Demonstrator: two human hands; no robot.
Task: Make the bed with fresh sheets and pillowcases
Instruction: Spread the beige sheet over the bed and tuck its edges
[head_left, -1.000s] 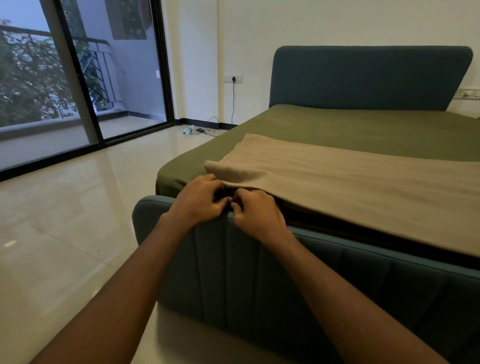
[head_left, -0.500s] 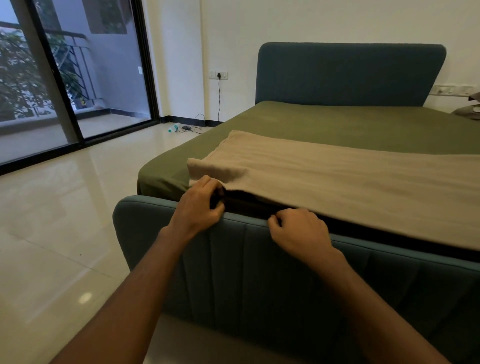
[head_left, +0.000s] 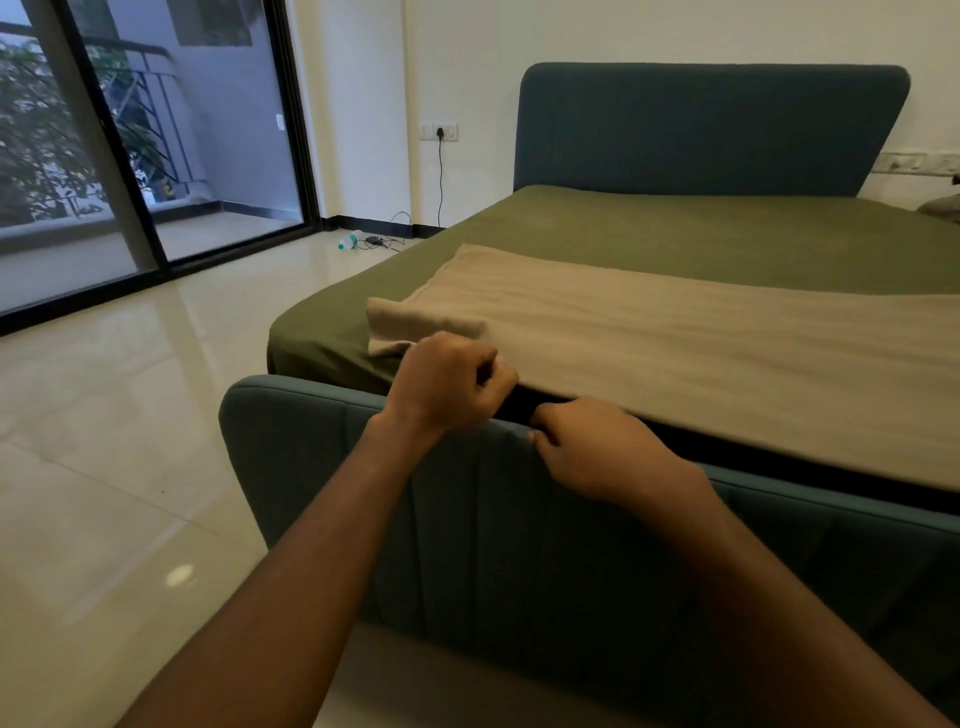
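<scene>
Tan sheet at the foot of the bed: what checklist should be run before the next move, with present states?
1. Left hand grips the tan sheet edge: ok.
2. Right hand holds that edge: cannot tell; its curled fingers are tucked below it.
3. Sheet's left corner flat: not ok, folded over.
4. Green sheet beneath smooth: ok where visible.
5. Tan sheet spread to the headboard: not ok, covers only the foot end.

Left hand (head_left: 451, 385), right hand (head_left: 597, 449) hold beige sheet (head_left: 701, 353) edge above teal footboard (head_left: 519, 525); green sheet (head_left: 727, 234) beneath.
</scene>
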